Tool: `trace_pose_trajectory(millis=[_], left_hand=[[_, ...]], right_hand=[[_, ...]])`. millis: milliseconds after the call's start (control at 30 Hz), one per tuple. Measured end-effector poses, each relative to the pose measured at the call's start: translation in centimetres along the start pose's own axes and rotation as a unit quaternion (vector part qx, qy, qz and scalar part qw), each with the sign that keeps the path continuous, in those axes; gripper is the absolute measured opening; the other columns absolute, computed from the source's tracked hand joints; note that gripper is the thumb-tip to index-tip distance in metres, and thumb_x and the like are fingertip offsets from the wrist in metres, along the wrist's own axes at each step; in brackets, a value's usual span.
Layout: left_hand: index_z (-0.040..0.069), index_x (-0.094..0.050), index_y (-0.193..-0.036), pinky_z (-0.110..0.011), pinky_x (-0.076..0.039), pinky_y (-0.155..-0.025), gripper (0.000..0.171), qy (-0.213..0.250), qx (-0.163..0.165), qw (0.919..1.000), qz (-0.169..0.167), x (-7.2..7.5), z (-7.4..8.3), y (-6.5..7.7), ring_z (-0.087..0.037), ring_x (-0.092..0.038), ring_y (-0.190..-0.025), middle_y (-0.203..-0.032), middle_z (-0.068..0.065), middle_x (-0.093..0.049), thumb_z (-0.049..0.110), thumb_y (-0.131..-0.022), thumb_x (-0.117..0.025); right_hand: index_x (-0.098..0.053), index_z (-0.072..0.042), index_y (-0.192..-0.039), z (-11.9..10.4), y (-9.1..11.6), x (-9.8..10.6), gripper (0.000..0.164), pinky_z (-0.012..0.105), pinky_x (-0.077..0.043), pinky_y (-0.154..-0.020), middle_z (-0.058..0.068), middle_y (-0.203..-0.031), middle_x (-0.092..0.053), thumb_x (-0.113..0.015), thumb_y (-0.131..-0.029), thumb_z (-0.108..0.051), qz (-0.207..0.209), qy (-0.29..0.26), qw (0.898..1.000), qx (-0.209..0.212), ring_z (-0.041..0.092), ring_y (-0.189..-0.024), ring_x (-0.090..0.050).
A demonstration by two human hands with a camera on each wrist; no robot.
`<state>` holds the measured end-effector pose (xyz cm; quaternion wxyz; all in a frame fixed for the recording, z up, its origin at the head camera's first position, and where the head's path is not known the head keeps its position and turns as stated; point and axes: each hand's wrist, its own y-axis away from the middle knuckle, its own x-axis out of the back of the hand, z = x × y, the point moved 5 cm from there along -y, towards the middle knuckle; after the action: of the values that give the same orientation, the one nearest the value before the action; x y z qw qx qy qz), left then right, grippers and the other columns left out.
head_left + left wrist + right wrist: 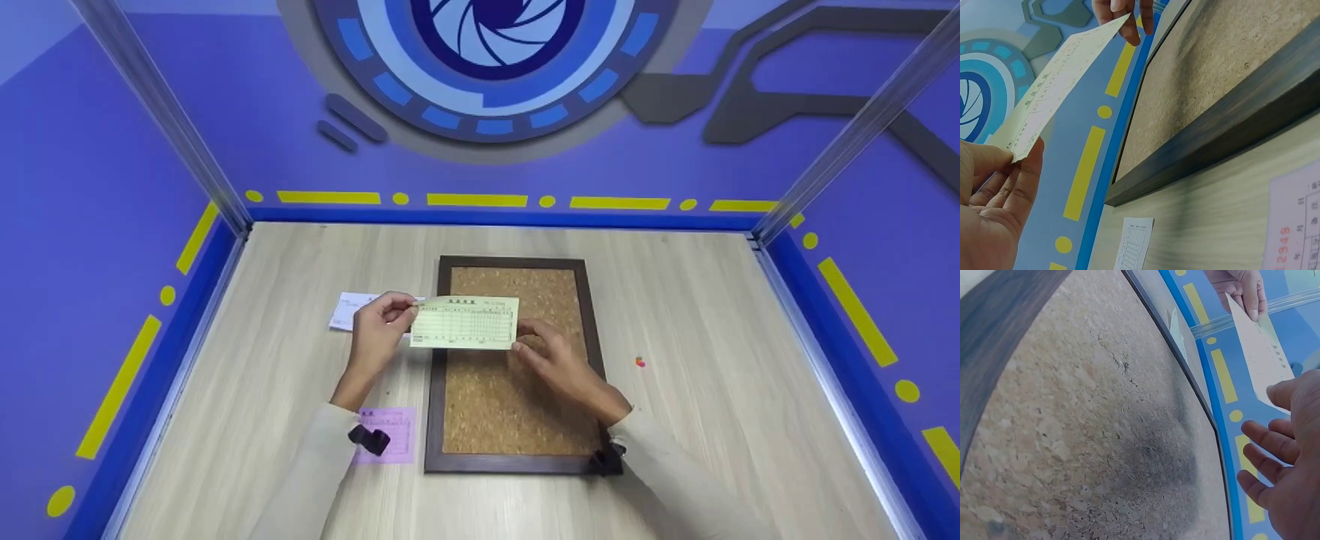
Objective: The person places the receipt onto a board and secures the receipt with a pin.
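Observation:
A pale green printed form slip [465,324] is held up over the corkboard [517,405] in the head view. My left hand [379,334] pinches the slip's left end between thumb and fingers, as the left wrist view also shows. My right hand [559,364] is at the slip's lower right corner. In the right wrist view its thumb [1282,394] overlaps the slip's edge, while the other fingers [1269,441] are spread apart and loosely bent below it. The corkboard has a dark wooden frame and lies on the table under both hands.
A white printed slip [349,309] lies left of the board, partly behind my left hand. Nearer me is a purple printed slip [397,435], partly covered by the left sleeve. Small colourful bits [640,361] lie right of the board. Blue panels [525,180] enclose the table.

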<state>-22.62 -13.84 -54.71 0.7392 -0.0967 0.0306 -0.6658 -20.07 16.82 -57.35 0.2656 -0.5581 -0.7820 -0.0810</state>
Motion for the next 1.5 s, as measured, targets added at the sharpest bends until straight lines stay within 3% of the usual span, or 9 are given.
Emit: trace_pose_trajectory(millis=[300,600,833,1133,1367,1500], left_hand=[[-0.008,-0.077,-0.104,-0.021,-0.060,-0.069,0.008,0.002,-0.008,0.9999,-0.006,-0.4,-0.1,-0.1,-0.017,-0.073,-0.084,-0.099,-0.021,-0.078,-0.010,-0.097,-0.074],[-0.009,-0.077,-0.103,-0.021,-0.060,-0.068,0.009,0.003,-0.006,0.9999,-0.008,-0.9,-0.4,-0.2,-0.013,-0.071,-0.079,-0.094,-0.019,-0.077,-0.011,-0.095,-0.075],[-0.011,-0.075,-0.104,-0.034,-0.065,-0.067,0.008,0.011,0.005,0.9998,-0.018,-1.3,-0.4,-0.1,-0.013,-0.070,-0.074,-0.091,-0.017,-0.076,-0.010,-0.096,-0.076],[-0.011,-0.075,-0.103,-0.041,-0.067,-0.069,0.008,-0.001,0.002,0.9997,-0.023,-1.5,-0.9,-0.1,-0.015,-0.070,-0.074,-0.089,-0.014,-0.075,-0.007,-0.097,-0.076],[-0.010,-0.076,-0.102,-0.040,-0.067,-0.071,0.007,-0.001,0.010,0.9996,-0.027,-2.1,-1.4,-0.2,-0.014,-0.071,-0.076,-0.089,-0.013,-0.076,-0.006,-0.097,-0.075],[-0.010,-0.076,-0.101,-0.041,-0.067,-0.072,0.007,-0.005,0.008,0.9996,-0.027,-2.3,-1.6,-0.2,-0.015,-0.071,-0.076,-0.089,-0.013,-0.076,-0.005,-0.096,-0.076]], right_hand=[[-0.074,-0.009,-0.124,0.2,0.1,0.2,0.019,0.057,-0.054,-0.109,0.004,-0.124,-0.075,-0.070,-0.110,-0.021,0.020,-0.004,0.999,-0.041,0.026,-0.125,-0.069],[-0.075,-0.005,-0.110,1.0,0.1,0.3,0.006,0.047,-0.060,-0.099,0.005,-0.113,-0.077,-0.070,-0.108,-0.008,0.040,-0.031,0.998,-0.049,0.025,-0.116,-0.073],[-0.074,-0.002,-0.110,1.5,0.5,0.3,0.007,0.029,-0.061,-0.089,0.010,-0.114,-0.076,-0.069,-0.108,-0.007,0.041,-0.069,0.995,-0.061,0.025,-0.112,-0.073],[-0.073,-0.001,-0.108,2.1,0.9,0.4,0.007,0.030,-0.061,-0.093,0.010,-0.112,-0.076,-0.069,-0.108,-0.007,0.054,-0.076,0.994,-0.064,0.024,-0.113,-0.072],[-0.071,-0.003,-0.107,2.4,1.3,0.7,0.008,0.026,-0.058,-0.083,0.006,-0.107,-0.072,-0.067,-0.110,-0.010,0.055,-0.075,0.993,-0.066,0.021,-0.104,-0.067],[-0.072,-0.005,-0.107,2.4,1.4,1.0,0.007,0.026,-0.059,-0.084,0.005,-0.107,-0.073,-0.068,-0.110,-0.010,0.060,-0.061,0.995,-0.059,0.019,-0.104,-0.069]])
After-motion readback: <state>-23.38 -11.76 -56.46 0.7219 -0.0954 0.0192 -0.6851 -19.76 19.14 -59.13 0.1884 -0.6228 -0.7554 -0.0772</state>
